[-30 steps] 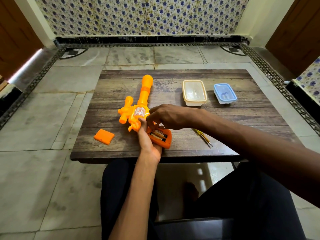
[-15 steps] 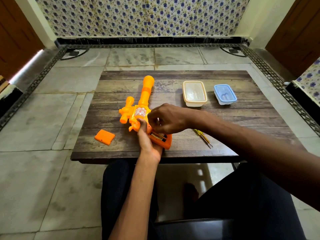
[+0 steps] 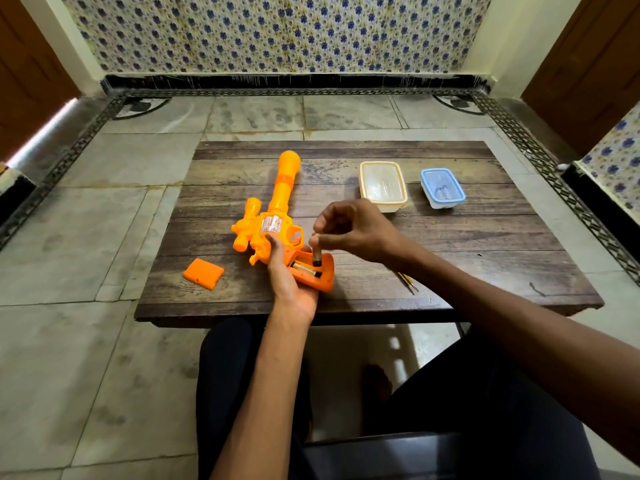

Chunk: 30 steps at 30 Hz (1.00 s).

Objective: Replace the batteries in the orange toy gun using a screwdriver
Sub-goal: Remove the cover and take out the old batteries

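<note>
Room: tiled floor and patterned wall tiles behind a low wooden table [image 3: 450, 244]; the person sits at its near edge, legs below, so both forearms can work over the wood.
Gun [image 3: 277, 216]: lies on the table left of centre, barrel pointing away and grip toward the person, battery bay facing up, which keeps the open bay within reach of both hands.
Left hand [image 3: 287, 282]: palm up beneath the grip, thumb across the body, fingers curled round the grip; it seems to be there to keep the gun from sliding while a cell is pulled.
Right hand [image 3: 349, 230]: over the bay, thumb and forefinger pinched shut on a battery [image 3: 316, 256] that stands nearly upright, its lower end at the bay's edge; the other fingers are curled loosely.
Second battery [image 3: 306, 270]: lies flat in the bay, not yet lifted out.
Cover [image 3: 203, 273]: off and set on the table to the left, well apart from the gun, out of the way.
Screwdriver [image 3: 407, 282]: on the table just right of the right forearm, partly hidden, parked close for refitting the cover.
Boxes: a cream box [image 3: 382, 185] and a blue box [image 3: 442, 188] stand side by side at the far right; the blue one holds small items I cannot identify.
Stage: judged as removing old cells, the first coming out.
</note>
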Tool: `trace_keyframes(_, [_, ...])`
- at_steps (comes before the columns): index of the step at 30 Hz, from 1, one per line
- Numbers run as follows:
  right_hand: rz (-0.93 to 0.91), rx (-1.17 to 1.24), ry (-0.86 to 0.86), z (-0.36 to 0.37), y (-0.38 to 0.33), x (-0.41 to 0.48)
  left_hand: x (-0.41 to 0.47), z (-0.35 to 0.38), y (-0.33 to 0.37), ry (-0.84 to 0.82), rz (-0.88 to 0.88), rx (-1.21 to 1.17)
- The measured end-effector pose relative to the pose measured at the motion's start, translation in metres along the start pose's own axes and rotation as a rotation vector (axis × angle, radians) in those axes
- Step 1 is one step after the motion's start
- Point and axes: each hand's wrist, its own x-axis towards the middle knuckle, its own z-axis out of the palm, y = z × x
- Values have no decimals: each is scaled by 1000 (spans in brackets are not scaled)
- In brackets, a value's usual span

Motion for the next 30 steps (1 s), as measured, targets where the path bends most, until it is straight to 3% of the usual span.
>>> trace_keyframes(6, [322, 957, 222, -20, 17, -28, 2, -1, -2, 47, 4, 30])
trace_keyframes(8, [400, 1015, 247, -28, 18, -30, 3, -1, -4, 45, 10, 31])
trace_keyframes(10, [462, 856, 170, -38, 17, -31, 4, -1, -7, 48, 26, 43])
trace_keyframes(13, [482, 353, 81, -45, 14, -30, 6, -1, -7, 52, 22, 41])
trace_keyframes(16, [421, -194, 72, -40, 12, -25, 6, -1, -8, 54, 27, 54])
trace_keyframes(20, [303, -707, 71, -26, 19, -16, 4, 0, -6, 45, 31, 54])
trace_keyframes(30, [249, -926, 352, 7, 34, -14, 4, 0, -5, 50, 23, 32])
